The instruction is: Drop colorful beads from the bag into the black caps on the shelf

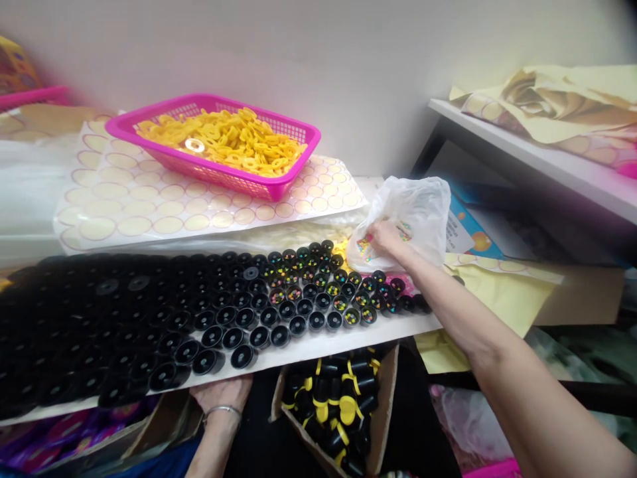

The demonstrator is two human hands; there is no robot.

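Note:
My right hand (385, 236) reaches into a white plastic bag (423, 212) of small multicoloured pellets (365, 243). Its fingers are curled down among the pellets, and what they grip is hidden. My left hand (221, 392) is at the front edge of a white board (303, 346), with its fingers out of sight beneath it. Many small black cups (259, 336) stand in rows on the board, open side up. Several cups towards the right, such as one pellet-filled cup (351, 316), hold coloured pellets; those on the left look bare inside.
Behind the cups, a pink basket (279, 188) of yellow ring-shaped pieces (219, 143) sits on circle-printed sheets (109, 212). Below the board, a cardboard box (387, 398) holds black cups with yellow lids (348, 409). A white shelf (527, 149) juts in at right.

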